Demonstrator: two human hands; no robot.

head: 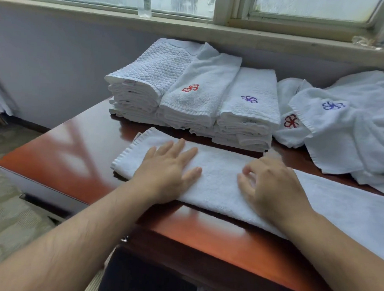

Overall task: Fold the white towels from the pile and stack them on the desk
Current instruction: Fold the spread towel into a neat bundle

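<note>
Here a long white towel (218, 168), folded into a narrow strip, lies across the reddish wooden desk (60, 161), running from the middle of the desk off toward the right edge of the view. The left hand (170, 168) rests flat on the strip near its left end, fingers straight and spread, grasping nothing. The right hand (270, 184) sits on the strip just beside it, palm down, fingers loosely bent with the tips on the cloth; they are blurred, so I cannot tell whether they pinch the fabric. Behind the strip, against the wall under the window (193, 2), stand three stacks of folded towels (195, 97) side by side, touching one another. To the right of them lies a loose pile of unfolded towels (341, 125). A clear bottle (145, 4) stands on the window sill
</note>
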